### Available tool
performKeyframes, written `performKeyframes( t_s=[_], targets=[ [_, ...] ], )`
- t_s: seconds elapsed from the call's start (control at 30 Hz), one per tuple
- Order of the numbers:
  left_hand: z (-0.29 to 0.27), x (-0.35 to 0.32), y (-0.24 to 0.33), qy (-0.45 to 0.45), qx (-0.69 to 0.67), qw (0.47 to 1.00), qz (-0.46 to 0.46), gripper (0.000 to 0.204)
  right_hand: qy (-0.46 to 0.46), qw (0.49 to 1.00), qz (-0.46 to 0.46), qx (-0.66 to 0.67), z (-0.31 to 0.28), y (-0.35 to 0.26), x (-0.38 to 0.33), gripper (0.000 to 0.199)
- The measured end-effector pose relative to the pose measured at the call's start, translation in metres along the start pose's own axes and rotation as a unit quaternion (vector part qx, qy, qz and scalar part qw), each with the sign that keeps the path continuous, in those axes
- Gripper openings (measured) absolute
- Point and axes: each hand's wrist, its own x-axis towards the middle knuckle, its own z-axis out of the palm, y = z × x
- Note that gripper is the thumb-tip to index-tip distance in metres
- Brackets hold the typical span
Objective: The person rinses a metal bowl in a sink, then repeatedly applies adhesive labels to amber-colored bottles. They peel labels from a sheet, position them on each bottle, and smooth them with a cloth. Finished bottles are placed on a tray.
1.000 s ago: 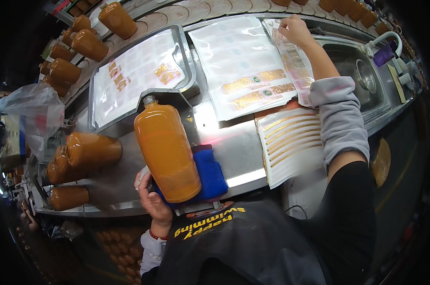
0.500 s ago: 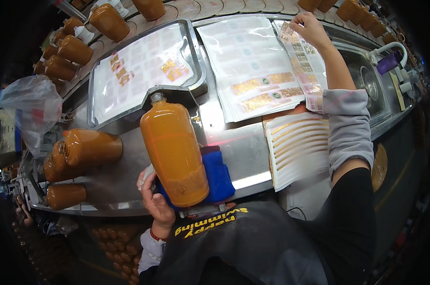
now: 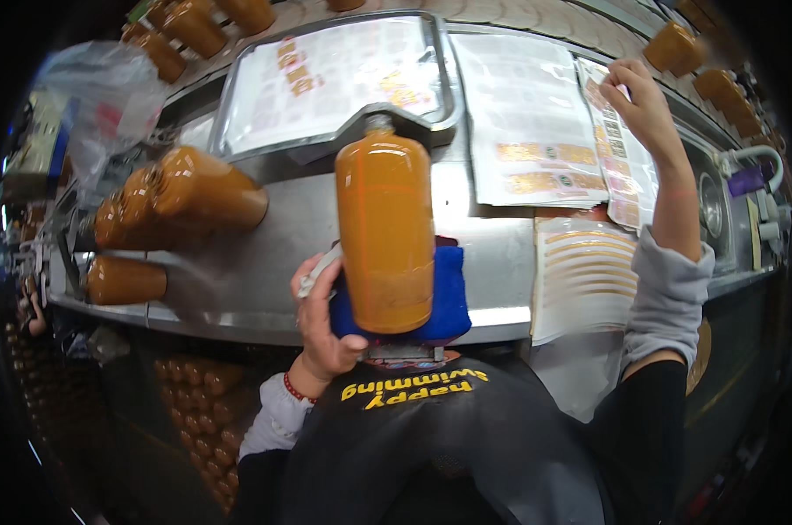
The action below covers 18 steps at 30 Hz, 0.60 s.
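The left grip (image 3: 322,322) is being held beside the bottle (image 3: 385,232), thumb and fingers apart; a white scrap (image 3: 318,273) is being partly hidden by them. The right grip (image 3: 639,101) is being curled over the far-right label sheet (image 3: 617,144); whether anything is being pinched cannot be told. The bottle, glossy and orange-brown, is being supported by a blue cloth (image 3: 449,296) at the desk's (image 3: 295,206) near edge.

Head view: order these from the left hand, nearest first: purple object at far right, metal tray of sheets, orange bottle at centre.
From the left hand:
1. Orange bottle: just to its right, over the blue cloth.
2. Metal tray: farther forward, near the view's top.
3. Purple object: far right.
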Motion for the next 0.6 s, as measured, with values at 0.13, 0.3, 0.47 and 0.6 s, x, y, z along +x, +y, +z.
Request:
performKeyframes(
  t_s=[0.13, 0.3, 0.47, 0.6],
  targets=[
    [-0.002, 0.012, 0.009, -0.053, 0.076, 0.996, 0.017, 0.090, -0.036, 0.989, -0.086, 0.111, -0.011, -0.084, -0.026, 0.013],
    [-0.005, 0.016, 0.012, -0.042, 0.114, 0.992, 0.023, 0.091, -0.094, 0.964, -0.160, 0.190, -0.017, -0.182, -0.050, 0.014],
    [-0.017, 0.023, 0.023, -0.033, 0.184, 0.980, 0.064, 0.093, -0.099, 0.933, -0.214, 0.272, -0.024, -0.236, -0.052, 0.012],
    [-0.015, 0.028, 0.023, -0.012, 0.160, 0.985, 0.068, 0.097, -0.104, 0.939, -0.167, 0.283, 0.001, -0.251, -0.047, 0.005]
  ],
)
